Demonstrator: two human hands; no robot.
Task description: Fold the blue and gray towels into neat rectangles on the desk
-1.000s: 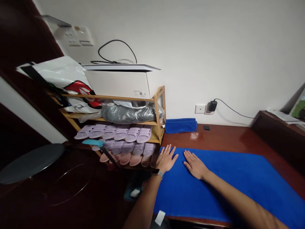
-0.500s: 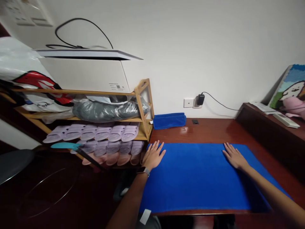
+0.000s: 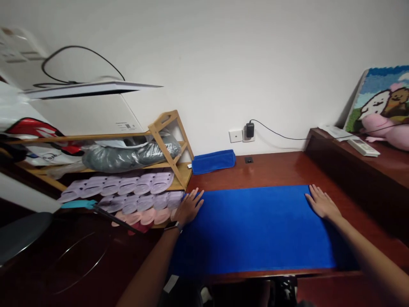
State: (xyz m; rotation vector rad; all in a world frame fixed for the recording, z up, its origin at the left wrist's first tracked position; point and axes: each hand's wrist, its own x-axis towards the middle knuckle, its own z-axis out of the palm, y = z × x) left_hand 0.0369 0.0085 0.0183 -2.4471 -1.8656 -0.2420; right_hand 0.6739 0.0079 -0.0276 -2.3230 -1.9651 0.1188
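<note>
A blue towel (image 3: 255, 230) lies spread flat on the reddish-brown desk, its near edge close to the desk's front edge. My left hand (image 3: 189, 208) rests palm down on the towel's far left corner, fingers spread, a watch (image 3: 173, 226) on the wrist. At the far right corner my right hand (image 3: 322, 204) also lies flat with its fingers stretched out. Neither hand grips the cloth. Behind the spread towel, against the wall, sits a folded blue towel (image 3: 213, 162). A white tag (image 3: 171, 283) hangs at the near left corner.
On the left stands a wooden rack (image 3: 169, 140) holding several slippers (image 3: 140, 183), a plastic-wrapped grey bundle and a white box (image 3: 86, 113). A black charger (image 3: 250, 129) is plugged into the wall. A raised ledge (image 3: 351, 170) on the right bears a pink plush toy (image 3: 386, 130) and a picture.
The view has swung to the right. My right hand has shifted outward to the towel's far right corner, while my left hand stays at the far left one.
</note>
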